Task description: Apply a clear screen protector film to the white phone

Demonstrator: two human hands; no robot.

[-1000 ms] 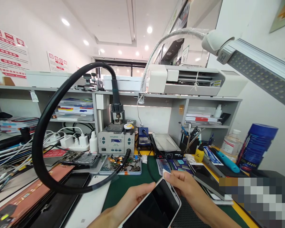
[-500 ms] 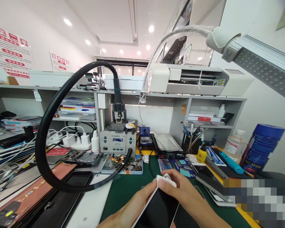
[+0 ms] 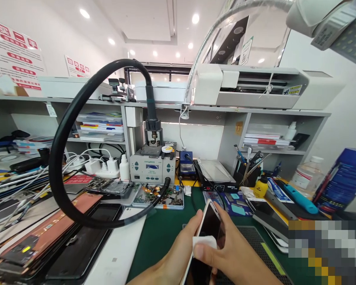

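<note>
My left hand is closed along the left edge of a white-framed smartphone, which is tilted with its dark screen facing me. In my right hand is a small white wipe, pressed by the thumb against the screen around its middle. The other right fingers wrap behind the phone's right side and are partly hidden. Beneath both hands lie a green work mat and a dark perforated pad.
A hot air station with a looping black hose stands ahead. A parts tray holds circuit boards. Phones and tablets pile at left. Right are a yellow bottle, a blue-handled tool and a clear bottle.
My right thumb and the wipe have moved from the phone's top edge down to mid-screen, uncovering the top. The view has shifted slightly left.
</note>
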